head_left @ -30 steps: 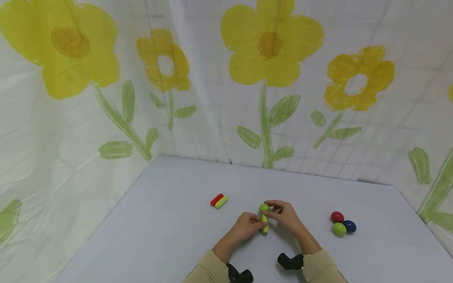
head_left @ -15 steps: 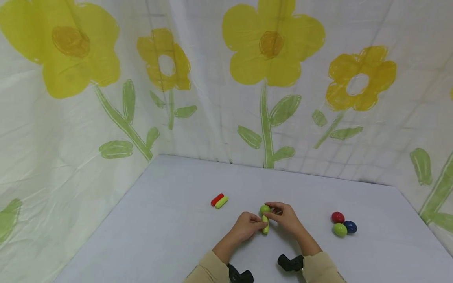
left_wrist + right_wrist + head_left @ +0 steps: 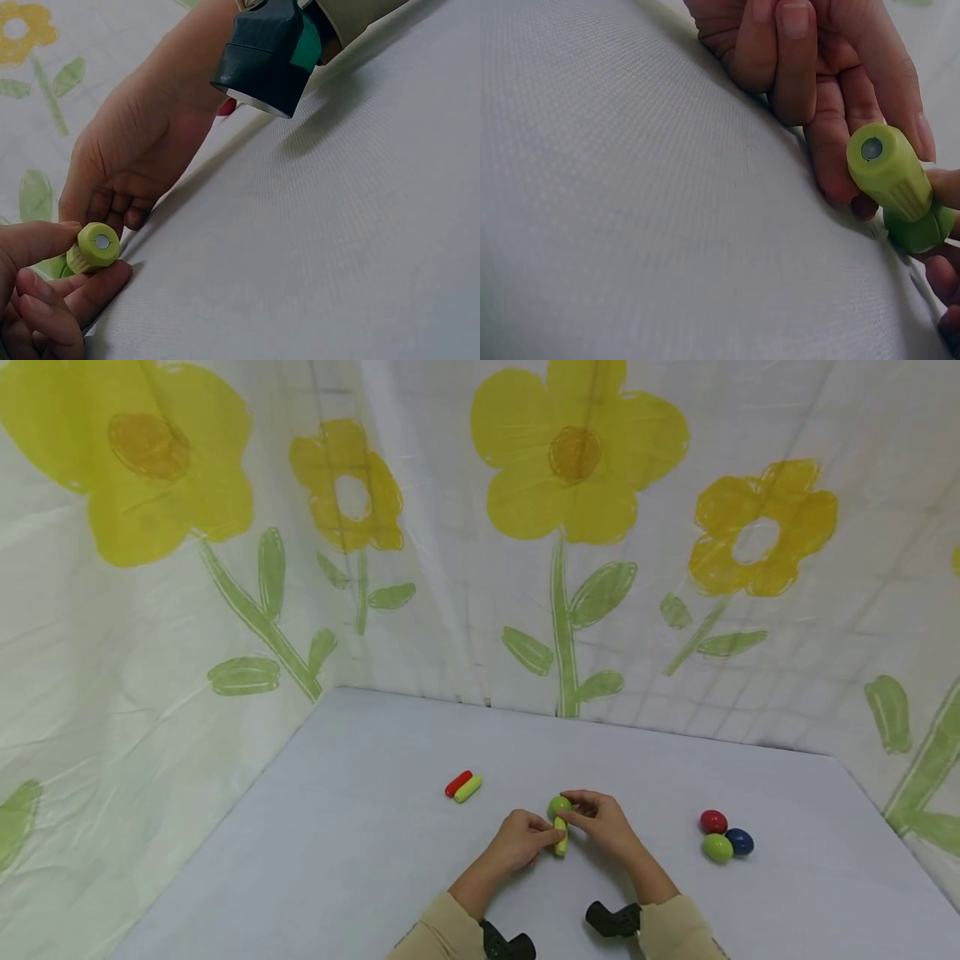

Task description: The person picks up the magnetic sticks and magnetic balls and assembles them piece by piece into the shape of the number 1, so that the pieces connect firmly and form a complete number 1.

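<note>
A yellow-green magnetic stick [image 3: 561, 845] and a green ball [image 3: 558, 806] stand end to end near the middle of the table. My left hand [image 3: 519, 842] pinches the stick between thumb and fingers. With thumb and index finger, my right hand [image 3: 603, 820] holds the ball on its right side. A grey metal disc shows in the near end of the stick [image 3: 96, 246] in the left wrist view. Seen from the right wrist, the ball [image 3: 915, 232] sits against the stick's far end, partly covered by my right fingers [image 3: 943, 274].
A red stick [image 3: 458, 783] and another yellow-green stick [image 3: 468, 789] lie side by side, back left on the white table [image 3: 337, 827]. To the right, a red ball [image 3: 713, 822], a blue ball [image 3: 740, 841] and a green ball [image 3: 717, 848] are clustered. A flowered curtain [image 3: 450, 635] hangs behind.
Hardly anything differs: both hands keep hold of the stick and the ball in the same place. The ball and my right fingertips have shifted very slightly nearer.
</note>
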### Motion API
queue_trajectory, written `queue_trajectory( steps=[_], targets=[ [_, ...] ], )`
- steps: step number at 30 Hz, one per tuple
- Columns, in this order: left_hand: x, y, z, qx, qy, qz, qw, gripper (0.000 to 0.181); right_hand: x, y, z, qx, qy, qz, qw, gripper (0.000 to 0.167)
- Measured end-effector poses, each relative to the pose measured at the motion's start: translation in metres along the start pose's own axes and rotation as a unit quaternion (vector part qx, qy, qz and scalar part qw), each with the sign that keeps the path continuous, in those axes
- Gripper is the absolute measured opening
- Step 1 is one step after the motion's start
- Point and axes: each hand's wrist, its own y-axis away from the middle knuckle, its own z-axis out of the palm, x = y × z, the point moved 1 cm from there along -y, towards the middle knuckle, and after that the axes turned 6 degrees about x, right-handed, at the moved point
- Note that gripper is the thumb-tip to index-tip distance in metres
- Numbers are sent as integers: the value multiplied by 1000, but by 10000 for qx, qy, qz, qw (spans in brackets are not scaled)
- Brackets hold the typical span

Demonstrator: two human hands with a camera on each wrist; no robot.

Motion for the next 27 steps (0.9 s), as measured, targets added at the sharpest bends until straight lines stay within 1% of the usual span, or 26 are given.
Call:
queue_trajectory(
  steps=[13, 19, 27],
  targets=[
    [5, 4, -1, 45, 48, -132, 9999, 17, 1, 1, 0, -30, 3, 75, 10000, 33],
    [6, 4, -2, 3, 77, -129, 9999, 18, 3, 8, -5, 208, 142, 180, 9995, 36],
    [7, 6, -1, 36, 55, -163, 9998, 18, 1, 19, -24, 445, 133, 326, 9984, 37]
  ],
)
